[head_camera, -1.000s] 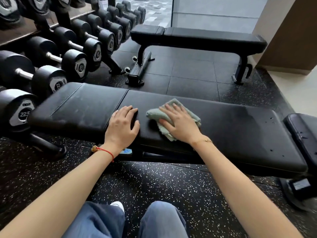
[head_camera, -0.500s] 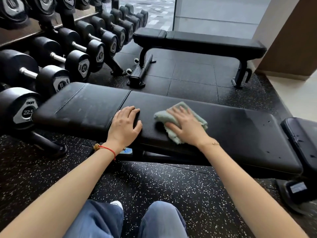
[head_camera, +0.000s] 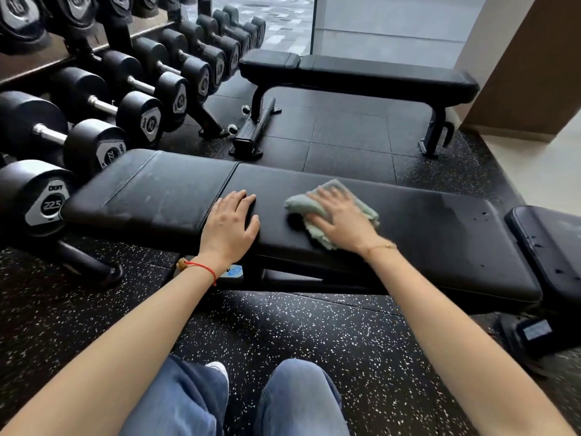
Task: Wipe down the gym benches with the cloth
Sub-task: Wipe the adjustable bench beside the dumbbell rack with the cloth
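Right hand (head_camera: 344, 220) presses cloth (head_camera: 301, 205) beside "22.5" dumbbell (head_camera: 34, 199)

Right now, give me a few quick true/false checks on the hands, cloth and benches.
1. The right hand presses the cloth flat on the near bench. True.
2. The left hand holds a spray bottle. False: it rests bare on the near bench pad.
3. The cloth is bright red. False: it is pale green.
4. A second bench stands behind the near one. True.
5. Dumbbells sit racked on the person's right. False: they are on the left.
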Tool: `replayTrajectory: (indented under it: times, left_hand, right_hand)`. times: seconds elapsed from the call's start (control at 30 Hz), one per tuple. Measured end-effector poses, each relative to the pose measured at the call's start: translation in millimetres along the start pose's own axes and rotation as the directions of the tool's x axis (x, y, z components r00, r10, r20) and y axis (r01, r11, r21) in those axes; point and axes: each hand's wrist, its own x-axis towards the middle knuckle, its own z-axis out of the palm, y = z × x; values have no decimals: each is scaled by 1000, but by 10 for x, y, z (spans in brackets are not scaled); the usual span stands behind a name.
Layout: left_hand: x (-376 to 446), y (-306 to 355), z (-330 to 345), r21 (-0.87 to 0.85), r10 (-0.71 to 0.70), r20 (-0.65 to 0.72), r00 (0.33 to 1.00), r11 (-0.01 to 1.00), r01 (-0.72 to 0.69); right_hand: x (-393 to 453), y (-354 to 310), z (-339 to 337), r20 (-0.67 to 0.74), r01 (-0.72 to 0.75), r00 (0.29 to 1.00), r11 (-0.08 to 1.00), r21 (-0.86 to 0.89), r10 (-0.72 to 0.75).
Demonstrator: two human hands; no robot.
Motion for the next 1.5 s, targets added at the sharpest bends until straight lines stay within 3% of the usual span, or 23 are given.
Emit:
replayTrajectory:
  times: [0.1, 0.23, 0.47, 0.63, 0.8, 1.1, 1.23, 1.37, 1.5]
  left_hand:
    - [3, -13, 1, -12, 8, -11, 1000, 1000, -8]
    - [22, -39, -1, -11, 21, -1, 1000, 1000, -21]
    - [31, -58, -1, -18, 27, 32, 999, 999, -27]
    - [23, -59, -23, -52, 24, 40, 999, 998, -22]
    - [12, -176, -117, 18, 48, 2, 999, 999, -48]
    - [-25, -648, -302, 61, -155, -18, 988, 986, 156]
    - [-32, -716, -281, 66, -198, 7, 980, 978, 197]
    - [-32, -787, -278, 48, -167, 8, 986, 985, 167]
    - [-53, -834, -282, 43, -133, 6, 991, 990, 133]
  right_hand:
    - [-535, -89, -12, 21, 162, 986, 985, 55, -164]
    - [-998, 220, -157, -32, 109, 994, 994, -2, -109]
    - [-596, -352, 162, -43, 259, 962, 948, -183, -271]
    - [-823, -175, 56, -70, 288, 950, 941, -179, -304]
    - [-1183, 275, -101, -145, 174, 970, 971, -163, -198]
    - [-244, -858, 352, 25, 314, 949, 933, -177, -315]
    - [-325, -701, 263, -2, 360, 931, 921, -150, -364]
    - [-484, -243, 92, -11, 304, 952, 951, -65, -305]
    - [52, -159, 75, -12, 123, 992, 992, 21, -122]
